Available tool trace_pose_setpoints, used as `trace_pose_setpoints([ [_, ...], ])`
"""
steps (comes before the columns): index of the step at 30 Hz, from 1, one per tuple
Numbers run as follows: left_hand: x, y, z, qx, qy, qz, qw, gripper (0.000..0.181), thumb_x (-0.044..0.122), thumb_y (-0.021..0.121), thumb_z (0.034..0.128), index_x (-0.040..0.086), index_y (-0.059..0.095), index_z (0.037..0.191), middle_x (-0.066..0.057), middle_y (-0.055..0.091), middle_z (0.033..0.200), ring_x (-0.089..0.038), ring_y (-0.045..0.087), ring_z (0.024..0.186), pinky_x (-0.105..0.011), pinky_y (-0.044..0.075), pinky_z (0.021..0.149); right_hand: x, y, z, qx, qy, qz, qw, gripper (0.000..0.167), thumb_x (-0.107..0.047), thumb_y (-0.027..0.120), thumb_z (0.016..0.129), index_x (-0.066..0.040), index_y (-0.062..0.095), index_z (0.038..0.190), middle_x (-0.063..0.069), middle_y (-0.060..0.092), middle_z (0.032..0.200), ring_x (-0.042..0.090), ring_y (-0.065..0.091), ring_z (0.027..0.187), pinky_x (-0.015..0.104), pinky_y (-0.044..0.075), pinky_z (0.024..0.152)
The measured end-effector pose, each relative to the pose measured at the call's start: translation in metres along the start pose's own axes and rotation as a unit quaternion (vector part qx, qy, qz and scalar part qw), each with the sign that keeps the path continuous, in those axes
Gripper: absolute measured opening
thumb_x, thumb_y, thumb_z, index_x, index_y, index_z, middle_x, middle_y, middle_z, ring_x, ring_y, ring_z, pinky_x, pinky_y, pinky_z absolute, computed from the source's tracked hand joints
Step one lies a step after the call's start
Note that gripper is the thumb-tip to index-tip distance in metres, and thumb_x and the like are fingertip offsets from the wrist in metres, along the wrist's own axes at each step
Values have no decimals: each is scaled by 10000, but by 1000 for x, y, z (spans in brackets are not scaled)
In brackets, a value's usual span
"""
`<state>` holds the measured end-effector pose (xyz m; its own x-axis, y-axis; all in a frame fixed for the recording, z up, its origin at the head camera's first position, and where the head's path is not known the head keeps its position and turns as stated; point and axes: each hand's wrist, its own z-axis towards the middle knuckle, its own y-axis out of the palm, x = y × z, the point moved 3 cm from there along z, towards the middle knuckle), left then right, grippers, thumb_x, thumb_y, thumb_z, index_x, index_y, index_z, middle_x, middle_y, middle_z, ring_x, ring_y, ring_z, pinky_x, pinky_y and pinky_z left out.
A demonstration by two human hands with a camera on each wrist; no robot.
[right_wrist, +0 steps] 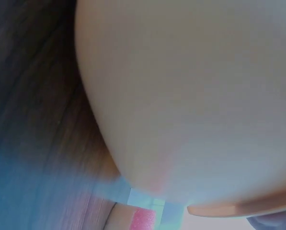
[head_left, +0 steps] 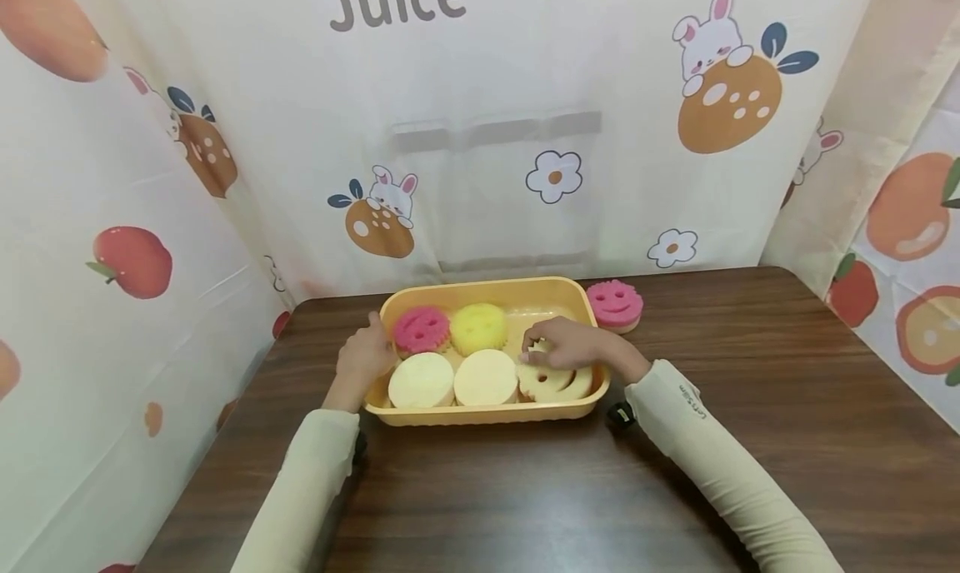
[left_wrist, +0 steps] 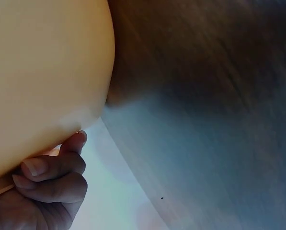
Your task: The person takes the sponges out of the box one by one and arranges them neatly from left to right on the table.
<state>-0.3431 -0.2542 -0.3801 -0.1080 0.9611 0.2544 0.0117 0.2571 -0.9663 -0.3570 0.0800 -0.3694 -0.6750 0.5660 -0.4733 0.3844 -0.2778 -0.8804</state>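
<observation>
A yellow tray (head_left: 491, 417) stands on the table with round sponges in it. My left hand (head_left: 365, 358) grips the tray's left wall; in the left wrist view its curled fingers (left_wrist: 61, 165) lie against the outside. My right hand (head_left: 573, 342) reaches over the right wall and holds a cream smiley-face sponge (head_left: 553, 387) in the front right corner, fingertips at its upper left edge. Beside it in the front row lie two plain cream discs, a middle one (head_left: 486, 378) and a left one (head_left: 422, 381). Behind sit a pink smiley sponge (head_left: 422, 331) and a yellow one (head_left: 478, 328).
Another pink smiley sponge (head_left: 615, 304) lies on the brown wooden table (head_left: 480, 498), just outside the tray's back right corner. A printed curtain (head_left: 480, 82) hangs behind the table and along both sides. The tray wall fills most of the right wrist view.
</observation>
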Motion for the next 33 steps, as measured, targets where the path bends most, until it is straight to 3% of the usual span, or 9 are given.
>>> trace_pose_setpoints([
  [6, -1, -1, 0, -26, 5, 22, 10000, 628, 202, 492, 947, -125, 248, 1424, -331, 654, 1059, -510, 656, 962, -603, 531, 806, 0, -3, 0, 461, -24, 187, 9988, 166, -344, 580, 978, -220, 686, 944, -54, 692, 955, 104, 601, 909, 337, 477, 891],
  [21, 1, -3, 3, 39, 72, -25, 10000, 662, 208, 549, 903, -95, 260, 1415, -307, 659, 1016, -474, 666, 904, -579, 539, 778, 2, -10, 0, 1280, 557, 645, 9881, 194, -331, 611, 965, -210, 677, 829, -24, 667, 828, 142, 557, 831, 320, 449, 791],
  [33, 1, -1, 1, -111, 67, -2, 9999, 720, 192, 540, 910, -114, 199, 1465, -302, 656, 1012, -446, 668, 870, -560, 546, 760, 1, -13, -3, 1682, 963, 698, 9786, 190, -346, 601, 964, -225, 668, 832, 25, 693, 939, 193, 587, 910, 360, 465, 829],
])
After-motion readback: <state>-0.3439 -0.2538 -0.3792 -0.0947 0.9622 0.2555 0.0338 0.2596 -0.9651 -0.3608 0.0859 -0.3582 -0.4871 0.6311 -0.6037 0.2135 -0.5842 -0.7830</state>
